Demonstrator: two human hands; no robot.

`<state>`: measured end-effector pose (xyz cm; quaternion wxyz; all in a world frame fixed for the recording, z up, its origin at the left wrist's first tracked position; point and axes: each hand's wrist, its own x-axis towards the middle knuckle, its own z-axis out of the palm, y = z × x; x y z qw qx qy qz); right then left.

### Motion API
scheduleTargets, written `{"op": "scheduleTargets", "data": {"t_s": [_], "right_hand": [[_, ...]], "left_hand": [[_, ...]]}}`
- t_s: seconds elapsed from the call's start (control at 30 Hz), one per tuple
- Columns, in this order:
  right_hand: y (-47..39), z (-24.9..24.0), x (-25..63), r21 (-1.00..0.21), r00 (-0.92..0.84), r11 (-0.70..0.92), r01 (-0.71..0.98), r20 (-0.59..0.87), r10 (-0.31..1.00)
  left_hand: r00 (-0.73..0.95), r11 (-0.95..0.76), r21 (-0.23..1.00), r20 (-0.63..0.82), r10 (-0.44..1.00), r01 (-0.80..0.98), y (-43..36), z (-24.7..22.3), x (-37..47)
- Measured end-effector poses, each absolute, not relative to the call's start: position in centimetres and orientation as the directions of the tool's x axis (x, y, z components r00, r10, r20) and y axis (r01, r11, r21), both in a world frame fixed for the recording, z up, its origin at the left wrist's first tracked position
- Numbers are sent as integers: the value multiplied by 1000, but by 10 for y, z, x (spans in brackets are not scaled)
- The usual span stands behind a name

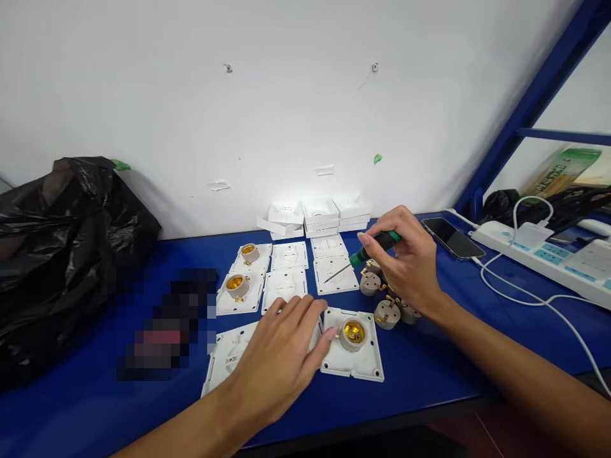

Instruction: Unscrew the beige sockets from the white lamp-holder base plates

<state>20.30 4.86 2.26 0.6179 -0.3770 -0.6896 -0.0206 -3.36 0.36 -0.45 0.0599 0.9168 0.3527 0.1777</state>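
In my right hand [408, 261] is a screwdriver [360, 256] with a green and black handle, its thin shaft slanting down to the left above a bare white plate [334, 277]. My left hand [281, 356] lies palm down with fingers extended, partly covering a white plate [224, 356] at the near left. Its thumb reaches to the edge of a round lamp socket [353, 335] with a brass-coloured inside. That socket sits on a square white base plate [337, 364]. Whether the thumb presses on it, I cannot tell. Several loose lamp sockets [387, 314] lie below my right hand.
Two white plates with sockets [237, 286] lie behind my left hand, beside bare plates [289, 256]. Stacked white boxes [321, 219] stand against the wall. A black bag [71, 254] fills the left; a phone [452, 238], power strip [548, 257] and cables lie right.
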Motion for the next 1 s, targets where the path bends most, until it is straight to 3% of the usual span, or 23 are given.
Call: {"op": "scheduleTargets", "data": {"t_s": [0.13, 0.3, 0.57, 0.77, 1.0], "right_hand": [[48, 23, 203, -417, 11, 729, 542, 872, 490], [48, 22, 204, -403, -20, 748, 528, 874, 485], [47, 26, 204, -380, -4, 738, 557, 888, 460], [47, 26, 205, -364, -11, 742, 563, 895, 447], [51, 22, 205, -441, 113, 724, 530, 883, 455]], "left_hand": [[733, -763, 234, 216, 646, 603, 14, -4, -55], [860, -872, 99, 143, 489, 480, 20, 2, -62], [888, -894, -43, 141, 437, 447, 28, 1, -75], [877, -882, 54, 90, 472, 469, 31, 16, -80], [875, -853, 358, 160, 458, 381, 17, 26, -28]]}}
